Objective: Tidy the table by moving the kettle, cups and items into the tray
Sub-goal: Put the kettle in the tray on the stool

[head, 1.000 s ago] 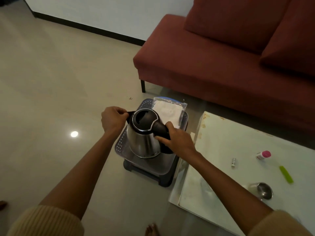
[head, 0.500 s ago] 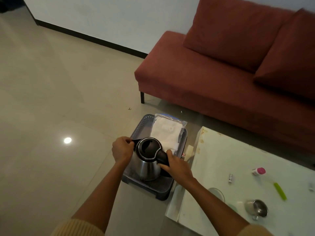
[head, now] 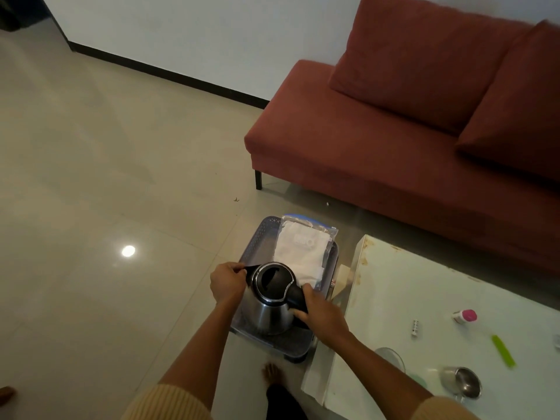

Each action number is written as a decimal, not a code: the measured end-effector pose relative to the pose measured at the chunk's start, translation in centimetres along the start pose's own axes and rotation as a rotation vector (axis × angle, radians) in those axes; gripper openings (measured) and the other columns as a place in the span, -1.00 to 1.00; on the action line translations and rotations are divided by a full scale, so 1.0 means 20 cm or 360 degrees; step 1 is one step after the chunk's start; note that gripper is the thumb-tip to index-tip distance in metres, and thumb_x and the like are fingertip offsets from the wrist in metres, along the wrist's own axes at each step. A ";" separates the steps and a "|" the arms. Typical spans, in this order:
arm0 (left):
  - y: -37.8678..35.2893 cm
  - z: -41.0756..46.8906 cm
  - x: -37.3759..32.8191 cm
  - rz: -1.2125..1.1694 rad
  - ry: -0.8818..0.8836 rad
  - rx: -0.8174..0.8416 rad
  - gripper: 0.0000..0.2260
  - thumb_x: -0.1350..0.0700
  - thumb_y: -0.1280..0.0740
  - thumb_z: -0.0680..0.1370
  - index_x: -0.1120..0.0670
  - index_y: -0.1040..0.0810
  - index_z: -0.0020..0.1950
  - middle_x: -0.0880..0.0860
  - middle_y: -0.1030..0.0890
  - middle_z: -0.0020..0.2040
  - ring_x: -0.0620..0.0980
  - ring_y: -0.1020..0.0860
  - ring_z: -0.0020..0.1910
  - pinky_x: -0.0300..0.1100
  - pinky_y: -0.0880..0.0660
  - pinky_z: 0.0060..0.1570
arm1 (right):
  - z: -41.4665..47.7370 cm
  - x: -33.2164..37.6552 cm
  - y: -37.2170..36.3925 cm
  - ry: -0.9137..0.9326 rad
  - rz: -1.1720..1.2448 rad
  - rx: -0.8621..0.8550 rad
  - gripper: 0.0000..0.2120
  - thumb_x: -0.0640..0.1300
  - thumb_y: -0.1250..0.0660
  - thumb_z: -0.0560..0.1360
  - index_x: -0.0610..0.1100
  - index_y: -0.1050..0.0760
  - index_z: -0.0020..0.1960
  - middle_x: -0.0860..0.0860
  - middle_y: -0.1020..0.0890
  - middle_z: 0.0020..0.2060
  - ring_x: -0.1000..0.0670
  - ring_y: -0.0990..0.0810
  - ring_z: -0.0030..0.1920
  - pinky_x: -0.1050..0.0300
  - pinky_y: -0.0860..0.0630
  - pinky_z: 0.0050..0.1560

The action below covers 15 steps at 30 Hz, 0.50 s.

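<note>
Kettle point(head: 266, 310) in the tray's point(head: 257, 237) near end: left hand point(head: 227, 283) pinches its spout point(head: 251, 270), right hand point(head: 322, 315) clasps its handle point(head: 298, 298), nearer the cup point(head: 463, 384).

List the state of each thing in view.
kettle: upright in tray
left hand: pinches kettle opposite its handle
right hand: grips kettle handle
bag: lies in tray
cup: upright on table
bottle: on its side on table
</note>
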<state>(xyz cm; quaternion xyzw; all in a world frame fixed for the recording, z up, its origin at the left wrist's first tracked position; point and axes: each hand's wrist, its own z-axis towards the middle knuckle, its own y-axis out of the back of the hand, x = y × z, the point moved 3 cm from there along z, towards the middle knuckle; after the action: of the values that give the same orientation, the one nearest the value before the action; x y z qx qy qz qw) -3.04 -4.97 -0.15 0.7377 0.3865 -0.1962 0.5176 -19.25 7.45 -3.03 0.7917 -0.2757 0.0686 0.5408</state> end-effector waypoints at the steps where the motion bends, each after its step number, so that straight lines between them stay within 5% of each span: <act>1: 0.00 0.00 0.00 0.0005 0.0002 0.0008 -0.80 0.27 -0.32 0.48 0.16 -0.66 0.05 0.17 -0.67 0.02 0.13 -0.60 0.02 -0.18 -0.45 0.00 | 0.00 0.00 0.00 -0.0003 0.0017 0.0014 -0.54 0.12 -0.23 0.51 -0.08 -0.20 0.28 -0.08 -0.50 0.20 -0.10 -0.55 0.13 0.01 -0.52 0.04; 8: 0.03 0.01 -0.04 0.0063 0.0110 0.0138 -0.81 0.27 -0.34 0.47 0.15 -0.66 0.04 0.16 -0.67 0.01 0.13 -0.60 0.00 -0.18 -0.46 -0.02 | 0.03 -0.05 -0.03 -0.0041 0.0128 0.0197 -0.44 0.13 -0.24 0.49 -0.01 -0.12 0.39 -0.05 -0.42 0.31 -0.09 -0.49 0.24 -0.03 -0.50 0.12; 11: 0.04 0.05 -0.06 0.0222 0.0149 0.0323 -0.83 0.29 -0.34 0.43 0.14 -0.68 -0.06 0.18 -0.67 -0.08 0.12 -0.61 -0.08 -0.15 -0.49 -0.10 | 0.04 -0.03 0.05 0.0031 0.0351 0.0584 -0.44 0.01 -0.28 0.51 -0.11 -0.14 0.40 -0.10 -0.37 0.33 -0.03 -0.42 0.26 0.15 -0.40 0.17; 13: 0.03 0.10 -0.10 0.0366 0.0147 0.0518 -0.84 0.32 -0.30 0.40 0.14 -0.65 -0.20 0.20 -0.64 -0.17 0.10 -0.59 -0.18 -0.10 -0.52 -0.14 | 0.07 -0.03 0.16 -0.0036 0.0654 0.0984 -0.68 -0.05 -0.32 0.51 -0.08 -0.39 0.22 -0.04 -0.53 0.12 0.06 -0.48 0.07 0.34 -0.41 0.00; 15: 0.00 0.14 -0.16 0.0433 0.0142 0.0659 -0.87 0.29 -0.29 0.43 0.20 -0.64 -0.15 0.24 -0.64 -0.10 0.11 -0.59 -0.11 -0.04 -0.53 -0.02 | 0.18 -0.06 0.28 -0.0258 0.0936 0.0986 -0.90 -0.02 -0.31 0.52 -0.04 -0.50 -0.10 0.06 -0.56 -0.21 0.13 -0.52 -0.22 0.40 -0.44 -0.27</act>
<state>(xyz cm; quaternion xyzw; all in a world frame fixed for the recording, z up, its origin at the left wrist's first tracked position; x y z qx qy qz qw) -4.71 -8.78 1.09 0.8811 0.2576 -0.1669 0.3597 -23.78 3.27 -0.38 0.8071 -0.4976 0.2369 0.2117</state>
